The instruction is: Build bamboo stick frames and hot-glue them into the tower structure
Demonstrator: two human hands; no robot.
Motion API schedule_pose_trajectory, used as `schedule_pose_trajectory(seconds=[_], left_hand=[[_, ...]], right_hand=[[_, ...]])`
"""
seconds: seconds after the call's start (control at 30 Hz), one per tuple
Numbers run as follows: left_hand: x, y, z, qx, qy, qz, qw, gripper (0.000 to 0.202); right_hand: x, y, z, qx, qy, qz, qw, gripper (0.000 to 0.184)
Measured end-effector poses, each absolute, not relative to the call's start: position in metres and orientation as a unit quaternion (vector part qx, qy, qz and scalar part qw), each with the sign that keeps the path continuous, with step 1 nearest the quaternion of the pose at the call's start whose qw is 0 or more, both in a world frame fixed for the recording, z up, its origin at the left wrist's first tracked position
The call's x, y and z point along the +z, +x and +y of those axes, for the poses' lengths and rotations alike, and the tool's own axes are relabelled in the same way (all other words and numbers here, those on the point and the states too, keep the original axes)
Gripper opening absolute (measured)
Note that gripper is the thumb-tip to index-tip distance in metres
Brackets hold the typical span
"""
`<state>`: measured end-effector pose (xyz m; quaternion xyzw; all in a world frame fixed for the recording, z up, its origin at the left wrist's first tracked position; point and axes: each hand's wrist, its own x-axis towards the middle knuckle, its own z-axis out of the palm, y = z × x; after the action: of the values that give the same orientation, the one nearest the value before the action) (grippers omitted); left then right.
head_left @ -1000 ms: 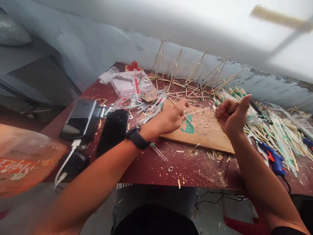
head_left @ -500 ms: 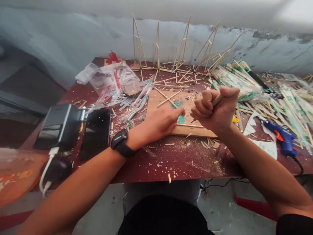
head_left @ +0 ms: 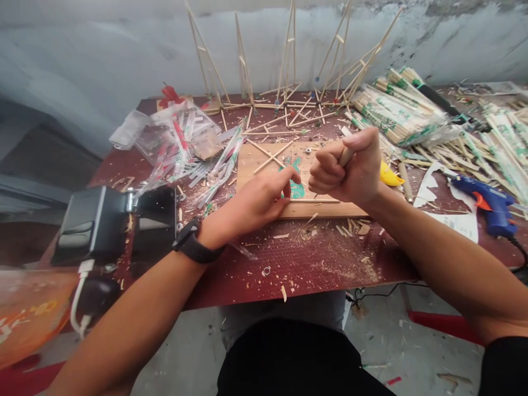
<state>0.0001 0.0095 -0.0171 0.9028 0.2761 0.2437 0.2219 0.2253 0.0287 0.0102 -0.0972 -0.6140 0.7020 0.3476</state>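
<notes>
My right hand is a fist closed round a tool with a pale wooden handle, held upright over the wooden board. My left hand, a black watch on its wrist, rests on the board's near left part with fingers curled, pinning a thin bamboo stick that lies along the board's near edge. Two sticks crossed in an X lie on the board's far side. A green mark shows between my hands.
Upright bamboo stick frames stand along the far wall. Packs of wrapped chopsticks pile at the right, with a blue glue gun. Plastic wrappers, a black phone and a power bank lie left. Wood shavings litter the red table.
The view has tilted down and steadied. My right hand has come in from the right to above the board, beside my left hand, which has settled on the board.
</notes>
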Motion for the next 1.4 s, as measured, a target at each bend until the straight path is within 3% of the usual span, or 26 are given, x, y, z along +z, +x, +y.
schedule_pose_trajectory(seconds=[0.17,0.43,0.73,1.1,1.4], left_hand=[[-0.017,0.0,0.009,0.248,0.9,0.278,0.227,0.032],[-0.013,0.001,0.008,0.239,0.893,0.289,0.249,0.033],[-0.016,0.001,0.01,0.25,0.896,0.279,0.238,0.035],[-0.013,0.002,0.01,0.239,0.888,0.293,0.261,0.038],[-0.014,0.001,0.01,0.241,0.886,0.298,0.261,0.038]], right_hand=[[0.009,0.226,0.031,0.704,-0.044,-0.625,0.335,0.057],[0.016,0.231,0.025,0.691,-0.101,-0.649,0.302,0.051],[0.01,0.228,0.025,0.696,-0.09,-0.628,0.337,0.053],[0.004,0.223,0.035,0.687,0.018,-0.654,0.314,0.061],[0.006,0.226,0.027,0.679,-0.051,-0.652,0.334,0.057]])
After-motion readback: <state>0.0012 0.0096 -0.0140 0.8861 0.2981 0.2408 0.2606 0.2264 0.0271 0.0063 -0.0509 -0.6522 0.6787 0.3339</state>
